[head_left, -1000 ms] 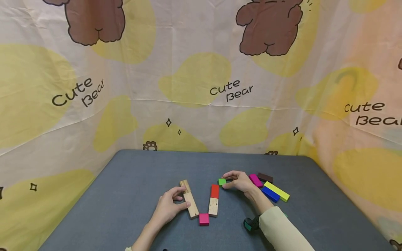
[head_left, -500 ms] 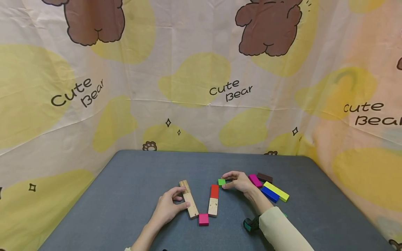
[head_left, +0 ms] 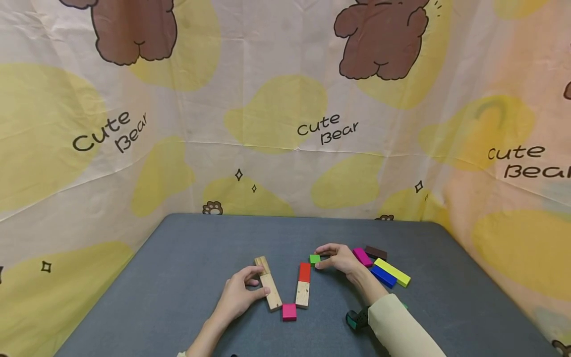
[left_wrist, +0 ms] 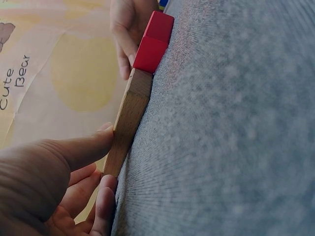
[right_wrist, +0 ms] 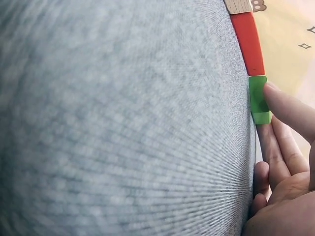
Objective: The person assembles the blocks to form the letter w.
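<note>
On the grey table (head_left: 187,258) several blocks form a V shape. My left hand (head_left: 263,281) pinches a long wooden block (head_left: 272,292) between thumb and fingers; a short wooden block (head_left: 262,264) lies at its far end. A pink cube (head_left: 289,312) sits at the V's point. The right arm of the V is a wooden block (head_left: 303,293), then a red block (head_left: 305,272). My right hand (head_left: 318,258) pinches a small green block (head_left: 315,259) just beyond the red one. In the right wrist view the fingertips (right_wrist: 275,96) touch the green block (right_wrist: 258,101) beside the red block (right_wrist: 248,44). The left wrist view has my thumb (left_wrist: 83,147) on the wooden block (left_wrist: 129,118).
Right of my right hand lie a magenta block (head_left: 362,256), a brown block (head_left: 376,252), a yellow block (head_left: 392,271) and a blue block (head_left: 383,276). A bear-print cloth (head_left: 285,129) walls the table at the back and sides.
</note>
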`<state>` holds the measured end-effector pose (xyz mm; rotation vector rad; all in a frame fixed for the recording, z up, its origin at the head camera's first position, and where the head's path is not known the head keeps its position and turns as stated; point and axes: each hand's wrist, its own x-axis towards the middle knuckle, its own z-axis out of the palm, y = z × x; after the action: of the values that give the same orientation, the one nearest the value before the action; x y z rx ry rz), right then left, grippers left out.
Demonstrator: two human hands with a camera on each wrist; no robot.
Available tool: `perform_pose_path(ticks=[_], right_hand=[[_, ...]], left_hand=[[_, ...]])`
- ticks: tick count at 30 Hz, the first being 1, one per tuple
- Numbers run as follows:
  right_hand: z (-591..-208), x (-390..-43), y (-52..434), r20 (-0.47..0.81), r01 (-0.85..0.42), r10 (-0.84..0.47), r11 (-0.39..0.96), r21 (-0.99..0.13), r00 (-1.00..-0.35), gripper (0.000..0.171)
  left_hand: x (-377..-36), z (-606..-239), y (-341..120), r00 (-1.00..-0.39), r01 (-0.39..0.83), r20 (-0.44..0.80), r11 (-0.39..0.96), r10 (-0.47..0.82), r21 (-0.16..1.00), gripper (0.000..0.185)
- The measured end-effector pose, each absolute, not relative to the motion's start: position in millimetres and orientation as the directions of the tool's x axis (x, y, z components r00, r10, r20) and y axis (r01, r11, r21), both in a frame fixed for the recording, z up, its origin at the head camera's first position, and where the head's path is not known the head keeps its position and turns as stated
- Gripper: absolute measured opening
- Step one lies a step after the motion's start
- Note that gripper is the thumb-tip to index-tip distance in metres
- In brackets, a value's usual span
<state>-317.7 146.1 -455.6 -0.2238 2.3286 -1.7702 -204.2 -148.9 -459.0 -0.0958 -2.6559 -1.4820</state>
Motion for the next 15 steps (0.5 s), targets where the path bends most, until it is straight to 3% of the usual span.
perform_pose_path(ticks=[15], right_hand=[[-452.8, -315.2, 146.1, -0.092, 0.026, -0.239, 0.267, -0.963, -0.967, 0.040]], left_hand=[[-203.0, -457.6, -148.3, -0.993, 0.105, 0.114, 0.526, 0.017, 0.844, 0.054]])
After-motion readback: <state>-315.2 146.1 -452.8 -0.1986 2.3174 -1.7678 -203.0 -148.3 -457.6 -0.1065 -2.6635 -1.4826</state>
